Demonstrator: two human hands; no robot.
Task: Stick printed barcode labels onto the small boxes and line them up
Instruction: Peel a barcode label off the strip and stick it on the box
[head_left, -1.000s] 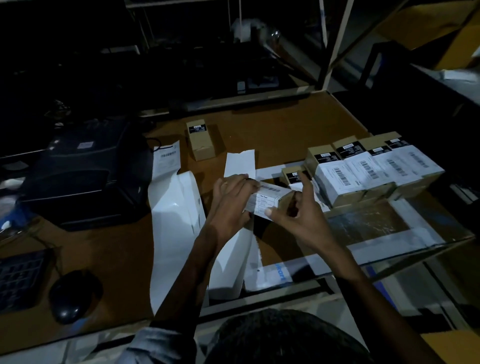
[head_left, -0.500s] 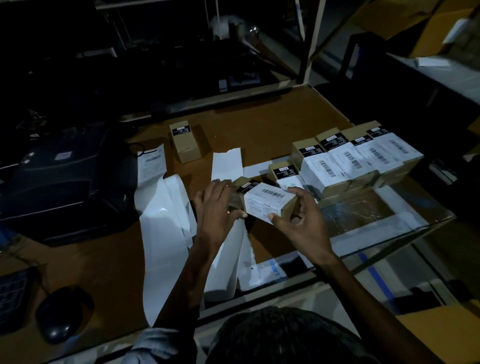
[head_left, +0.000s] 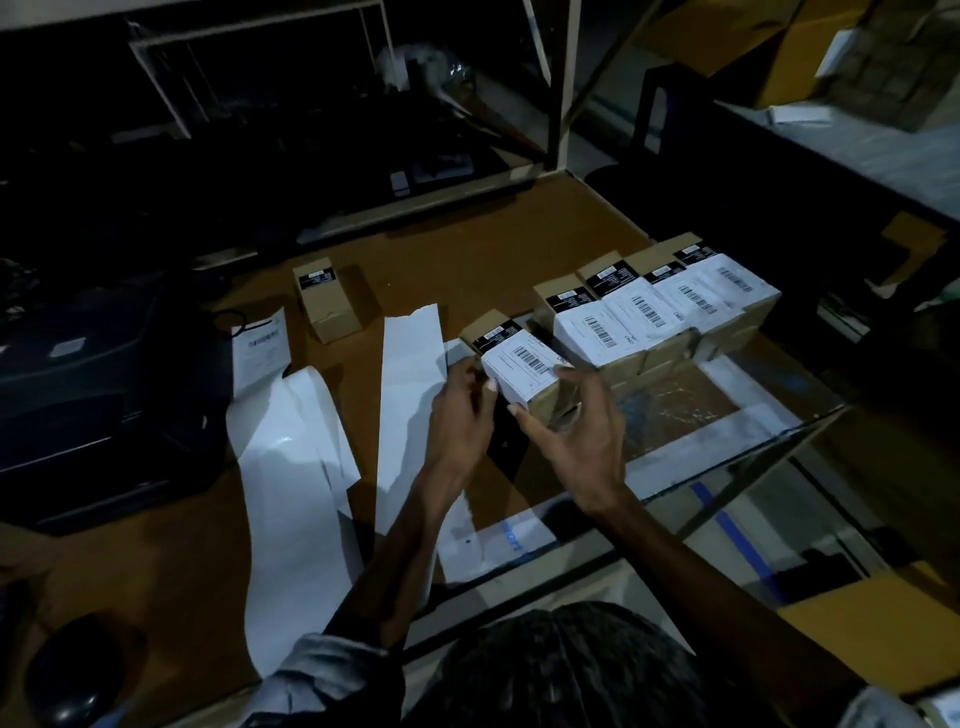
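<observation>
labelled box (head_left: 522, 371) left of box row (head_left: 670, 306), printer (head_left: 88, 395) far left

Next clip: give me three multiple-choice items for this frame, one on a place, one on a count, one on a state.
1. Where is the unlabelled box?
A. Apart, left of the row
B. On the printer
C. In the row

2. How many labelled boxes stand in the row?
A. Two
B. Four
C. Seven

3. What does the right hand do?
A. Hangs idle
B. Grips the mouse
C. Holds the labelled box

Key: 1 A, it stands alone near the paper strips; 2 B, four white labels side by side; 3 C, its fingers wrap the box, the left hand opposite.
</observation>
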